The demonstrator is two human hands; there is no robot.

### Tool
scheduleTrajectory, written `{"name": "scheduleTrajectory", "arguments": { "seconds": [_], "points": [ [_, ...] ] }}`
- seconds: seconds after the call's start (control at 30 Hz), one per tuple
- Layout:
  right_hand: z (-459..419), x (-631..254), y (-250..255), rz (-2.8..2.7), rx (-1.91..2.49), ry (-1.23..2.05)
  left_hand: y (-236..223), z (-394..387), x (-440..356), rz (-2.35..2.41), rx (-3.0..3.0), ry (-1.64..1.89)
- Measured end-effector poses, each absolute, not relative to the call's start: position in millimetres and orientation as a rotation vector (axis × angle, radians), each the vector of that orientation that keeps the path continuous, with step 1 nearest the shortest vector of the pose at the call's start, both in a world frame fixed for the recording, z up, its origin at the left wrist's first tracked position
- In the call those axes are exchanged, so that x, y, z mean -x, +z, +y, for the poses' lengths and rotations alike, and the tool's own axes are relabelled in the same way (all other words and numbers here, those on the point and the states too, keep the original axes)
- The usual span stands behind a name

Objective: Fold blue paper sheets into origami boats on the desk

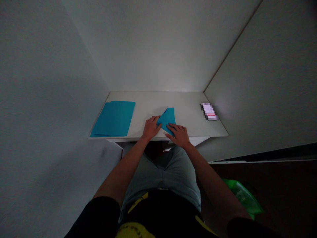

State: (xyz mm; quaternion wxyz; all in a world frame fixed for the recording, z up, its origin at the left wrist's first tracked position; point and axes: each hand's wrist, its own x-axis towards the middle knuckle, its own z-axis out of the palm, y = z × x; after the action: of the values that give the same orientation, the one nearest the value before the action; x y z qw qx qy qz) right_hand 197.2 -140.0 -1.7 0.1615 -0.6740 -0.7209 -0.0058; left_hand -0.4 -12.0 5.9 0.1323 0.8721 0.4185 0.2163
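While both hands worked at a folded blue paper (169,115), it lay on the white table (153,97) near the six o'clock edge, its short, blunt end toward the far wall (158,49) at twelve. Taking that paper as the dial's centre, the left hand (151,128) sat at about eight, half open and loosely curved, its fingers and thumb touching the corner; whether it pinched the sheet or merely pressed it I could not tell. From between four and five, the right hand (181,135) reached in with fingers spread and nearly flat, resting on the paper's near part and gripping nothing.

A faint line crossed the paper below its middle, and to my mind the likeliest fault was a crooked crease: should the left fingers slip while the right hand pressed, the layers could skew. So little table remained at six o'clock that a pull that way might have carried the paper's near end over the edge. Dim light made misjudging an alignment more likely too.

A stack of blue sheets (114,119) lay at nine, a phone (209,111) near three; both stood well apart from the hands and seemed unlikely to interfere.
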Motion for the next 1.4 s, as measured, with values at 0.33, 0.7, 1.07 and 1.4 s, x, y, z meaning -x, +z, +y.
{"name": "scheduleTrajectory", "arguments": {
  "seconds": [0.33,0.7,1.07,1.4],
  "points": [
    [-146,-191,5,-2.16,1.749,0.195,5,-16,-1,1.351,-2.568,0.573],
    [-108,-215,8,-1.942,1.825,0.062,7,-12,4,1.19,-2.592,0.54],
    [-112,-211,-3,-2.077,2.013,-0.054,5,-14,4,1.073,-2.619,0.584],
    [-128,-209,-3,-2.072,2.075,-0.117,0,-21,24,0.802,-2.629,0.587]
  ]
}}
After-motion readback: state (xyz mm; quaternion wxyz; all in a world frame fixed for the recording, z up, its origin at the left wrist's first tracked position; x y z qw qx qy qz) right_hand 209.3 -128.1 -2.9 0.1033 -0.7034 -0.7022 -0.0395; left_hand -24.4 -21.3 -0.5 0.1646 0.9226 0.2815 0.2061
